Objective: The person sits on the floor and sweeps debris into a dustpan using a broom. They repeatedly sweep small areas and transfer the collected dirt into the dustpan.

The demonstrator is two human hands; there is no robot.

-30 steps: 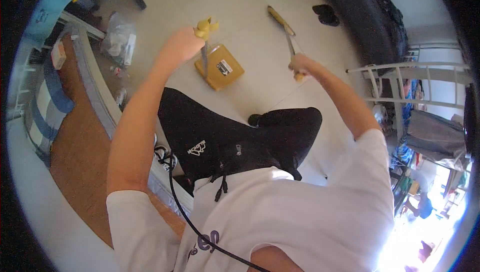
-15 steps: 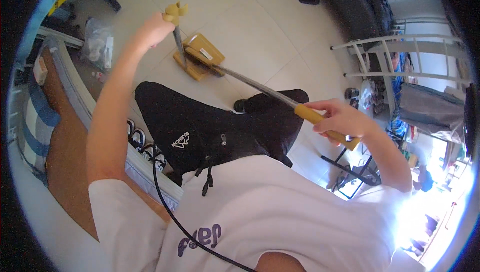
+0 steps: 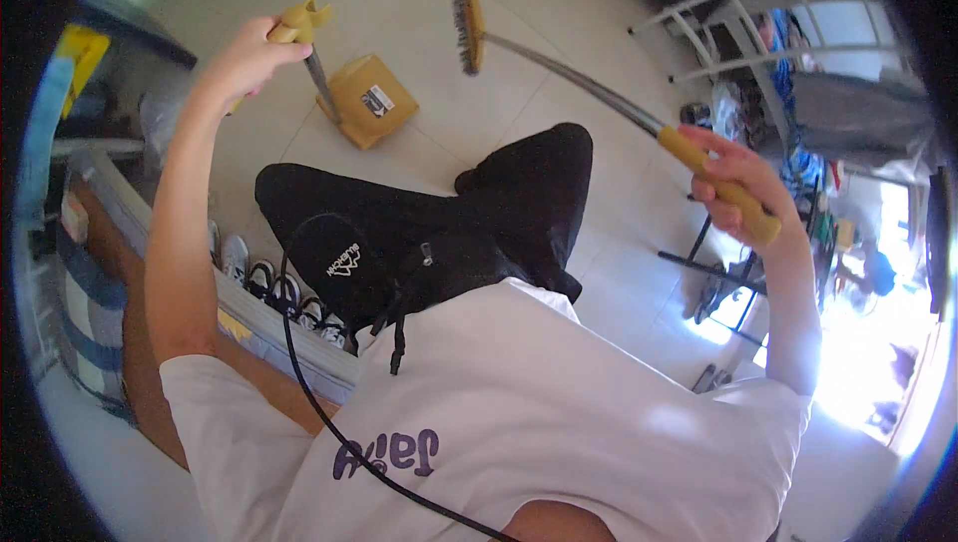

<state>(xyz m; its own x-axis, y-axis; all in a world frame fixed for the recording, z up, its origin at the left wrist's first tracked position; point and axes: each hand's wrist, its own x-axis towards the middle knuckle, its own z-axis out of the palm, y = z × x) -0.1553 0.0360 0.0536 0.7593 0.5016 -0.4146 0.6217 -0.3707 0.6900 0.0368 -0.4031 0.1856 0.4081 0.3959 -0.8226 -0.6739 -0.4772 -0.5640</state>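
The two hands are well apart, each wrapped around its own thing: the left hand [image 3: 239,58] grips the upper end of the dustpan [image 3: 354,88], just beside the yellow clip [image 3: 307,15] at its top, and the right hand [image 3: 738,178] is curled around the yellow grip [image 3: 682,149] of the brush [image 3: 599,90]. The pan end lies toward the far left, beyond the person's black trousers [image 3: 519,183]; the brush slants away from the right hand to a head [image 3: 476,28] with its bristles facing left, and whether they touch the floor [image 3: 399,3] cannot be told. Both things look light, with stiff metal-looking shafts and hard, smooth plastic ends unlikely to break in ordinary use; the bristles probably give a little. The long shaft should make the head swing readily, so the thick grip is the sound place to hold the brush, and the top of its pole the place for the dustpan. The most open room appears to be the pale tiles between pan and head. On the right, a white rack [image 3: 718,65] and a black stand [image 3: 728,272] bound wider swings; on the left, shoes [image 3: 235,258] line the side near the trousers, and a black cord [image 3: 349,438] hangs across the person's shirt [image 3: 599,392].
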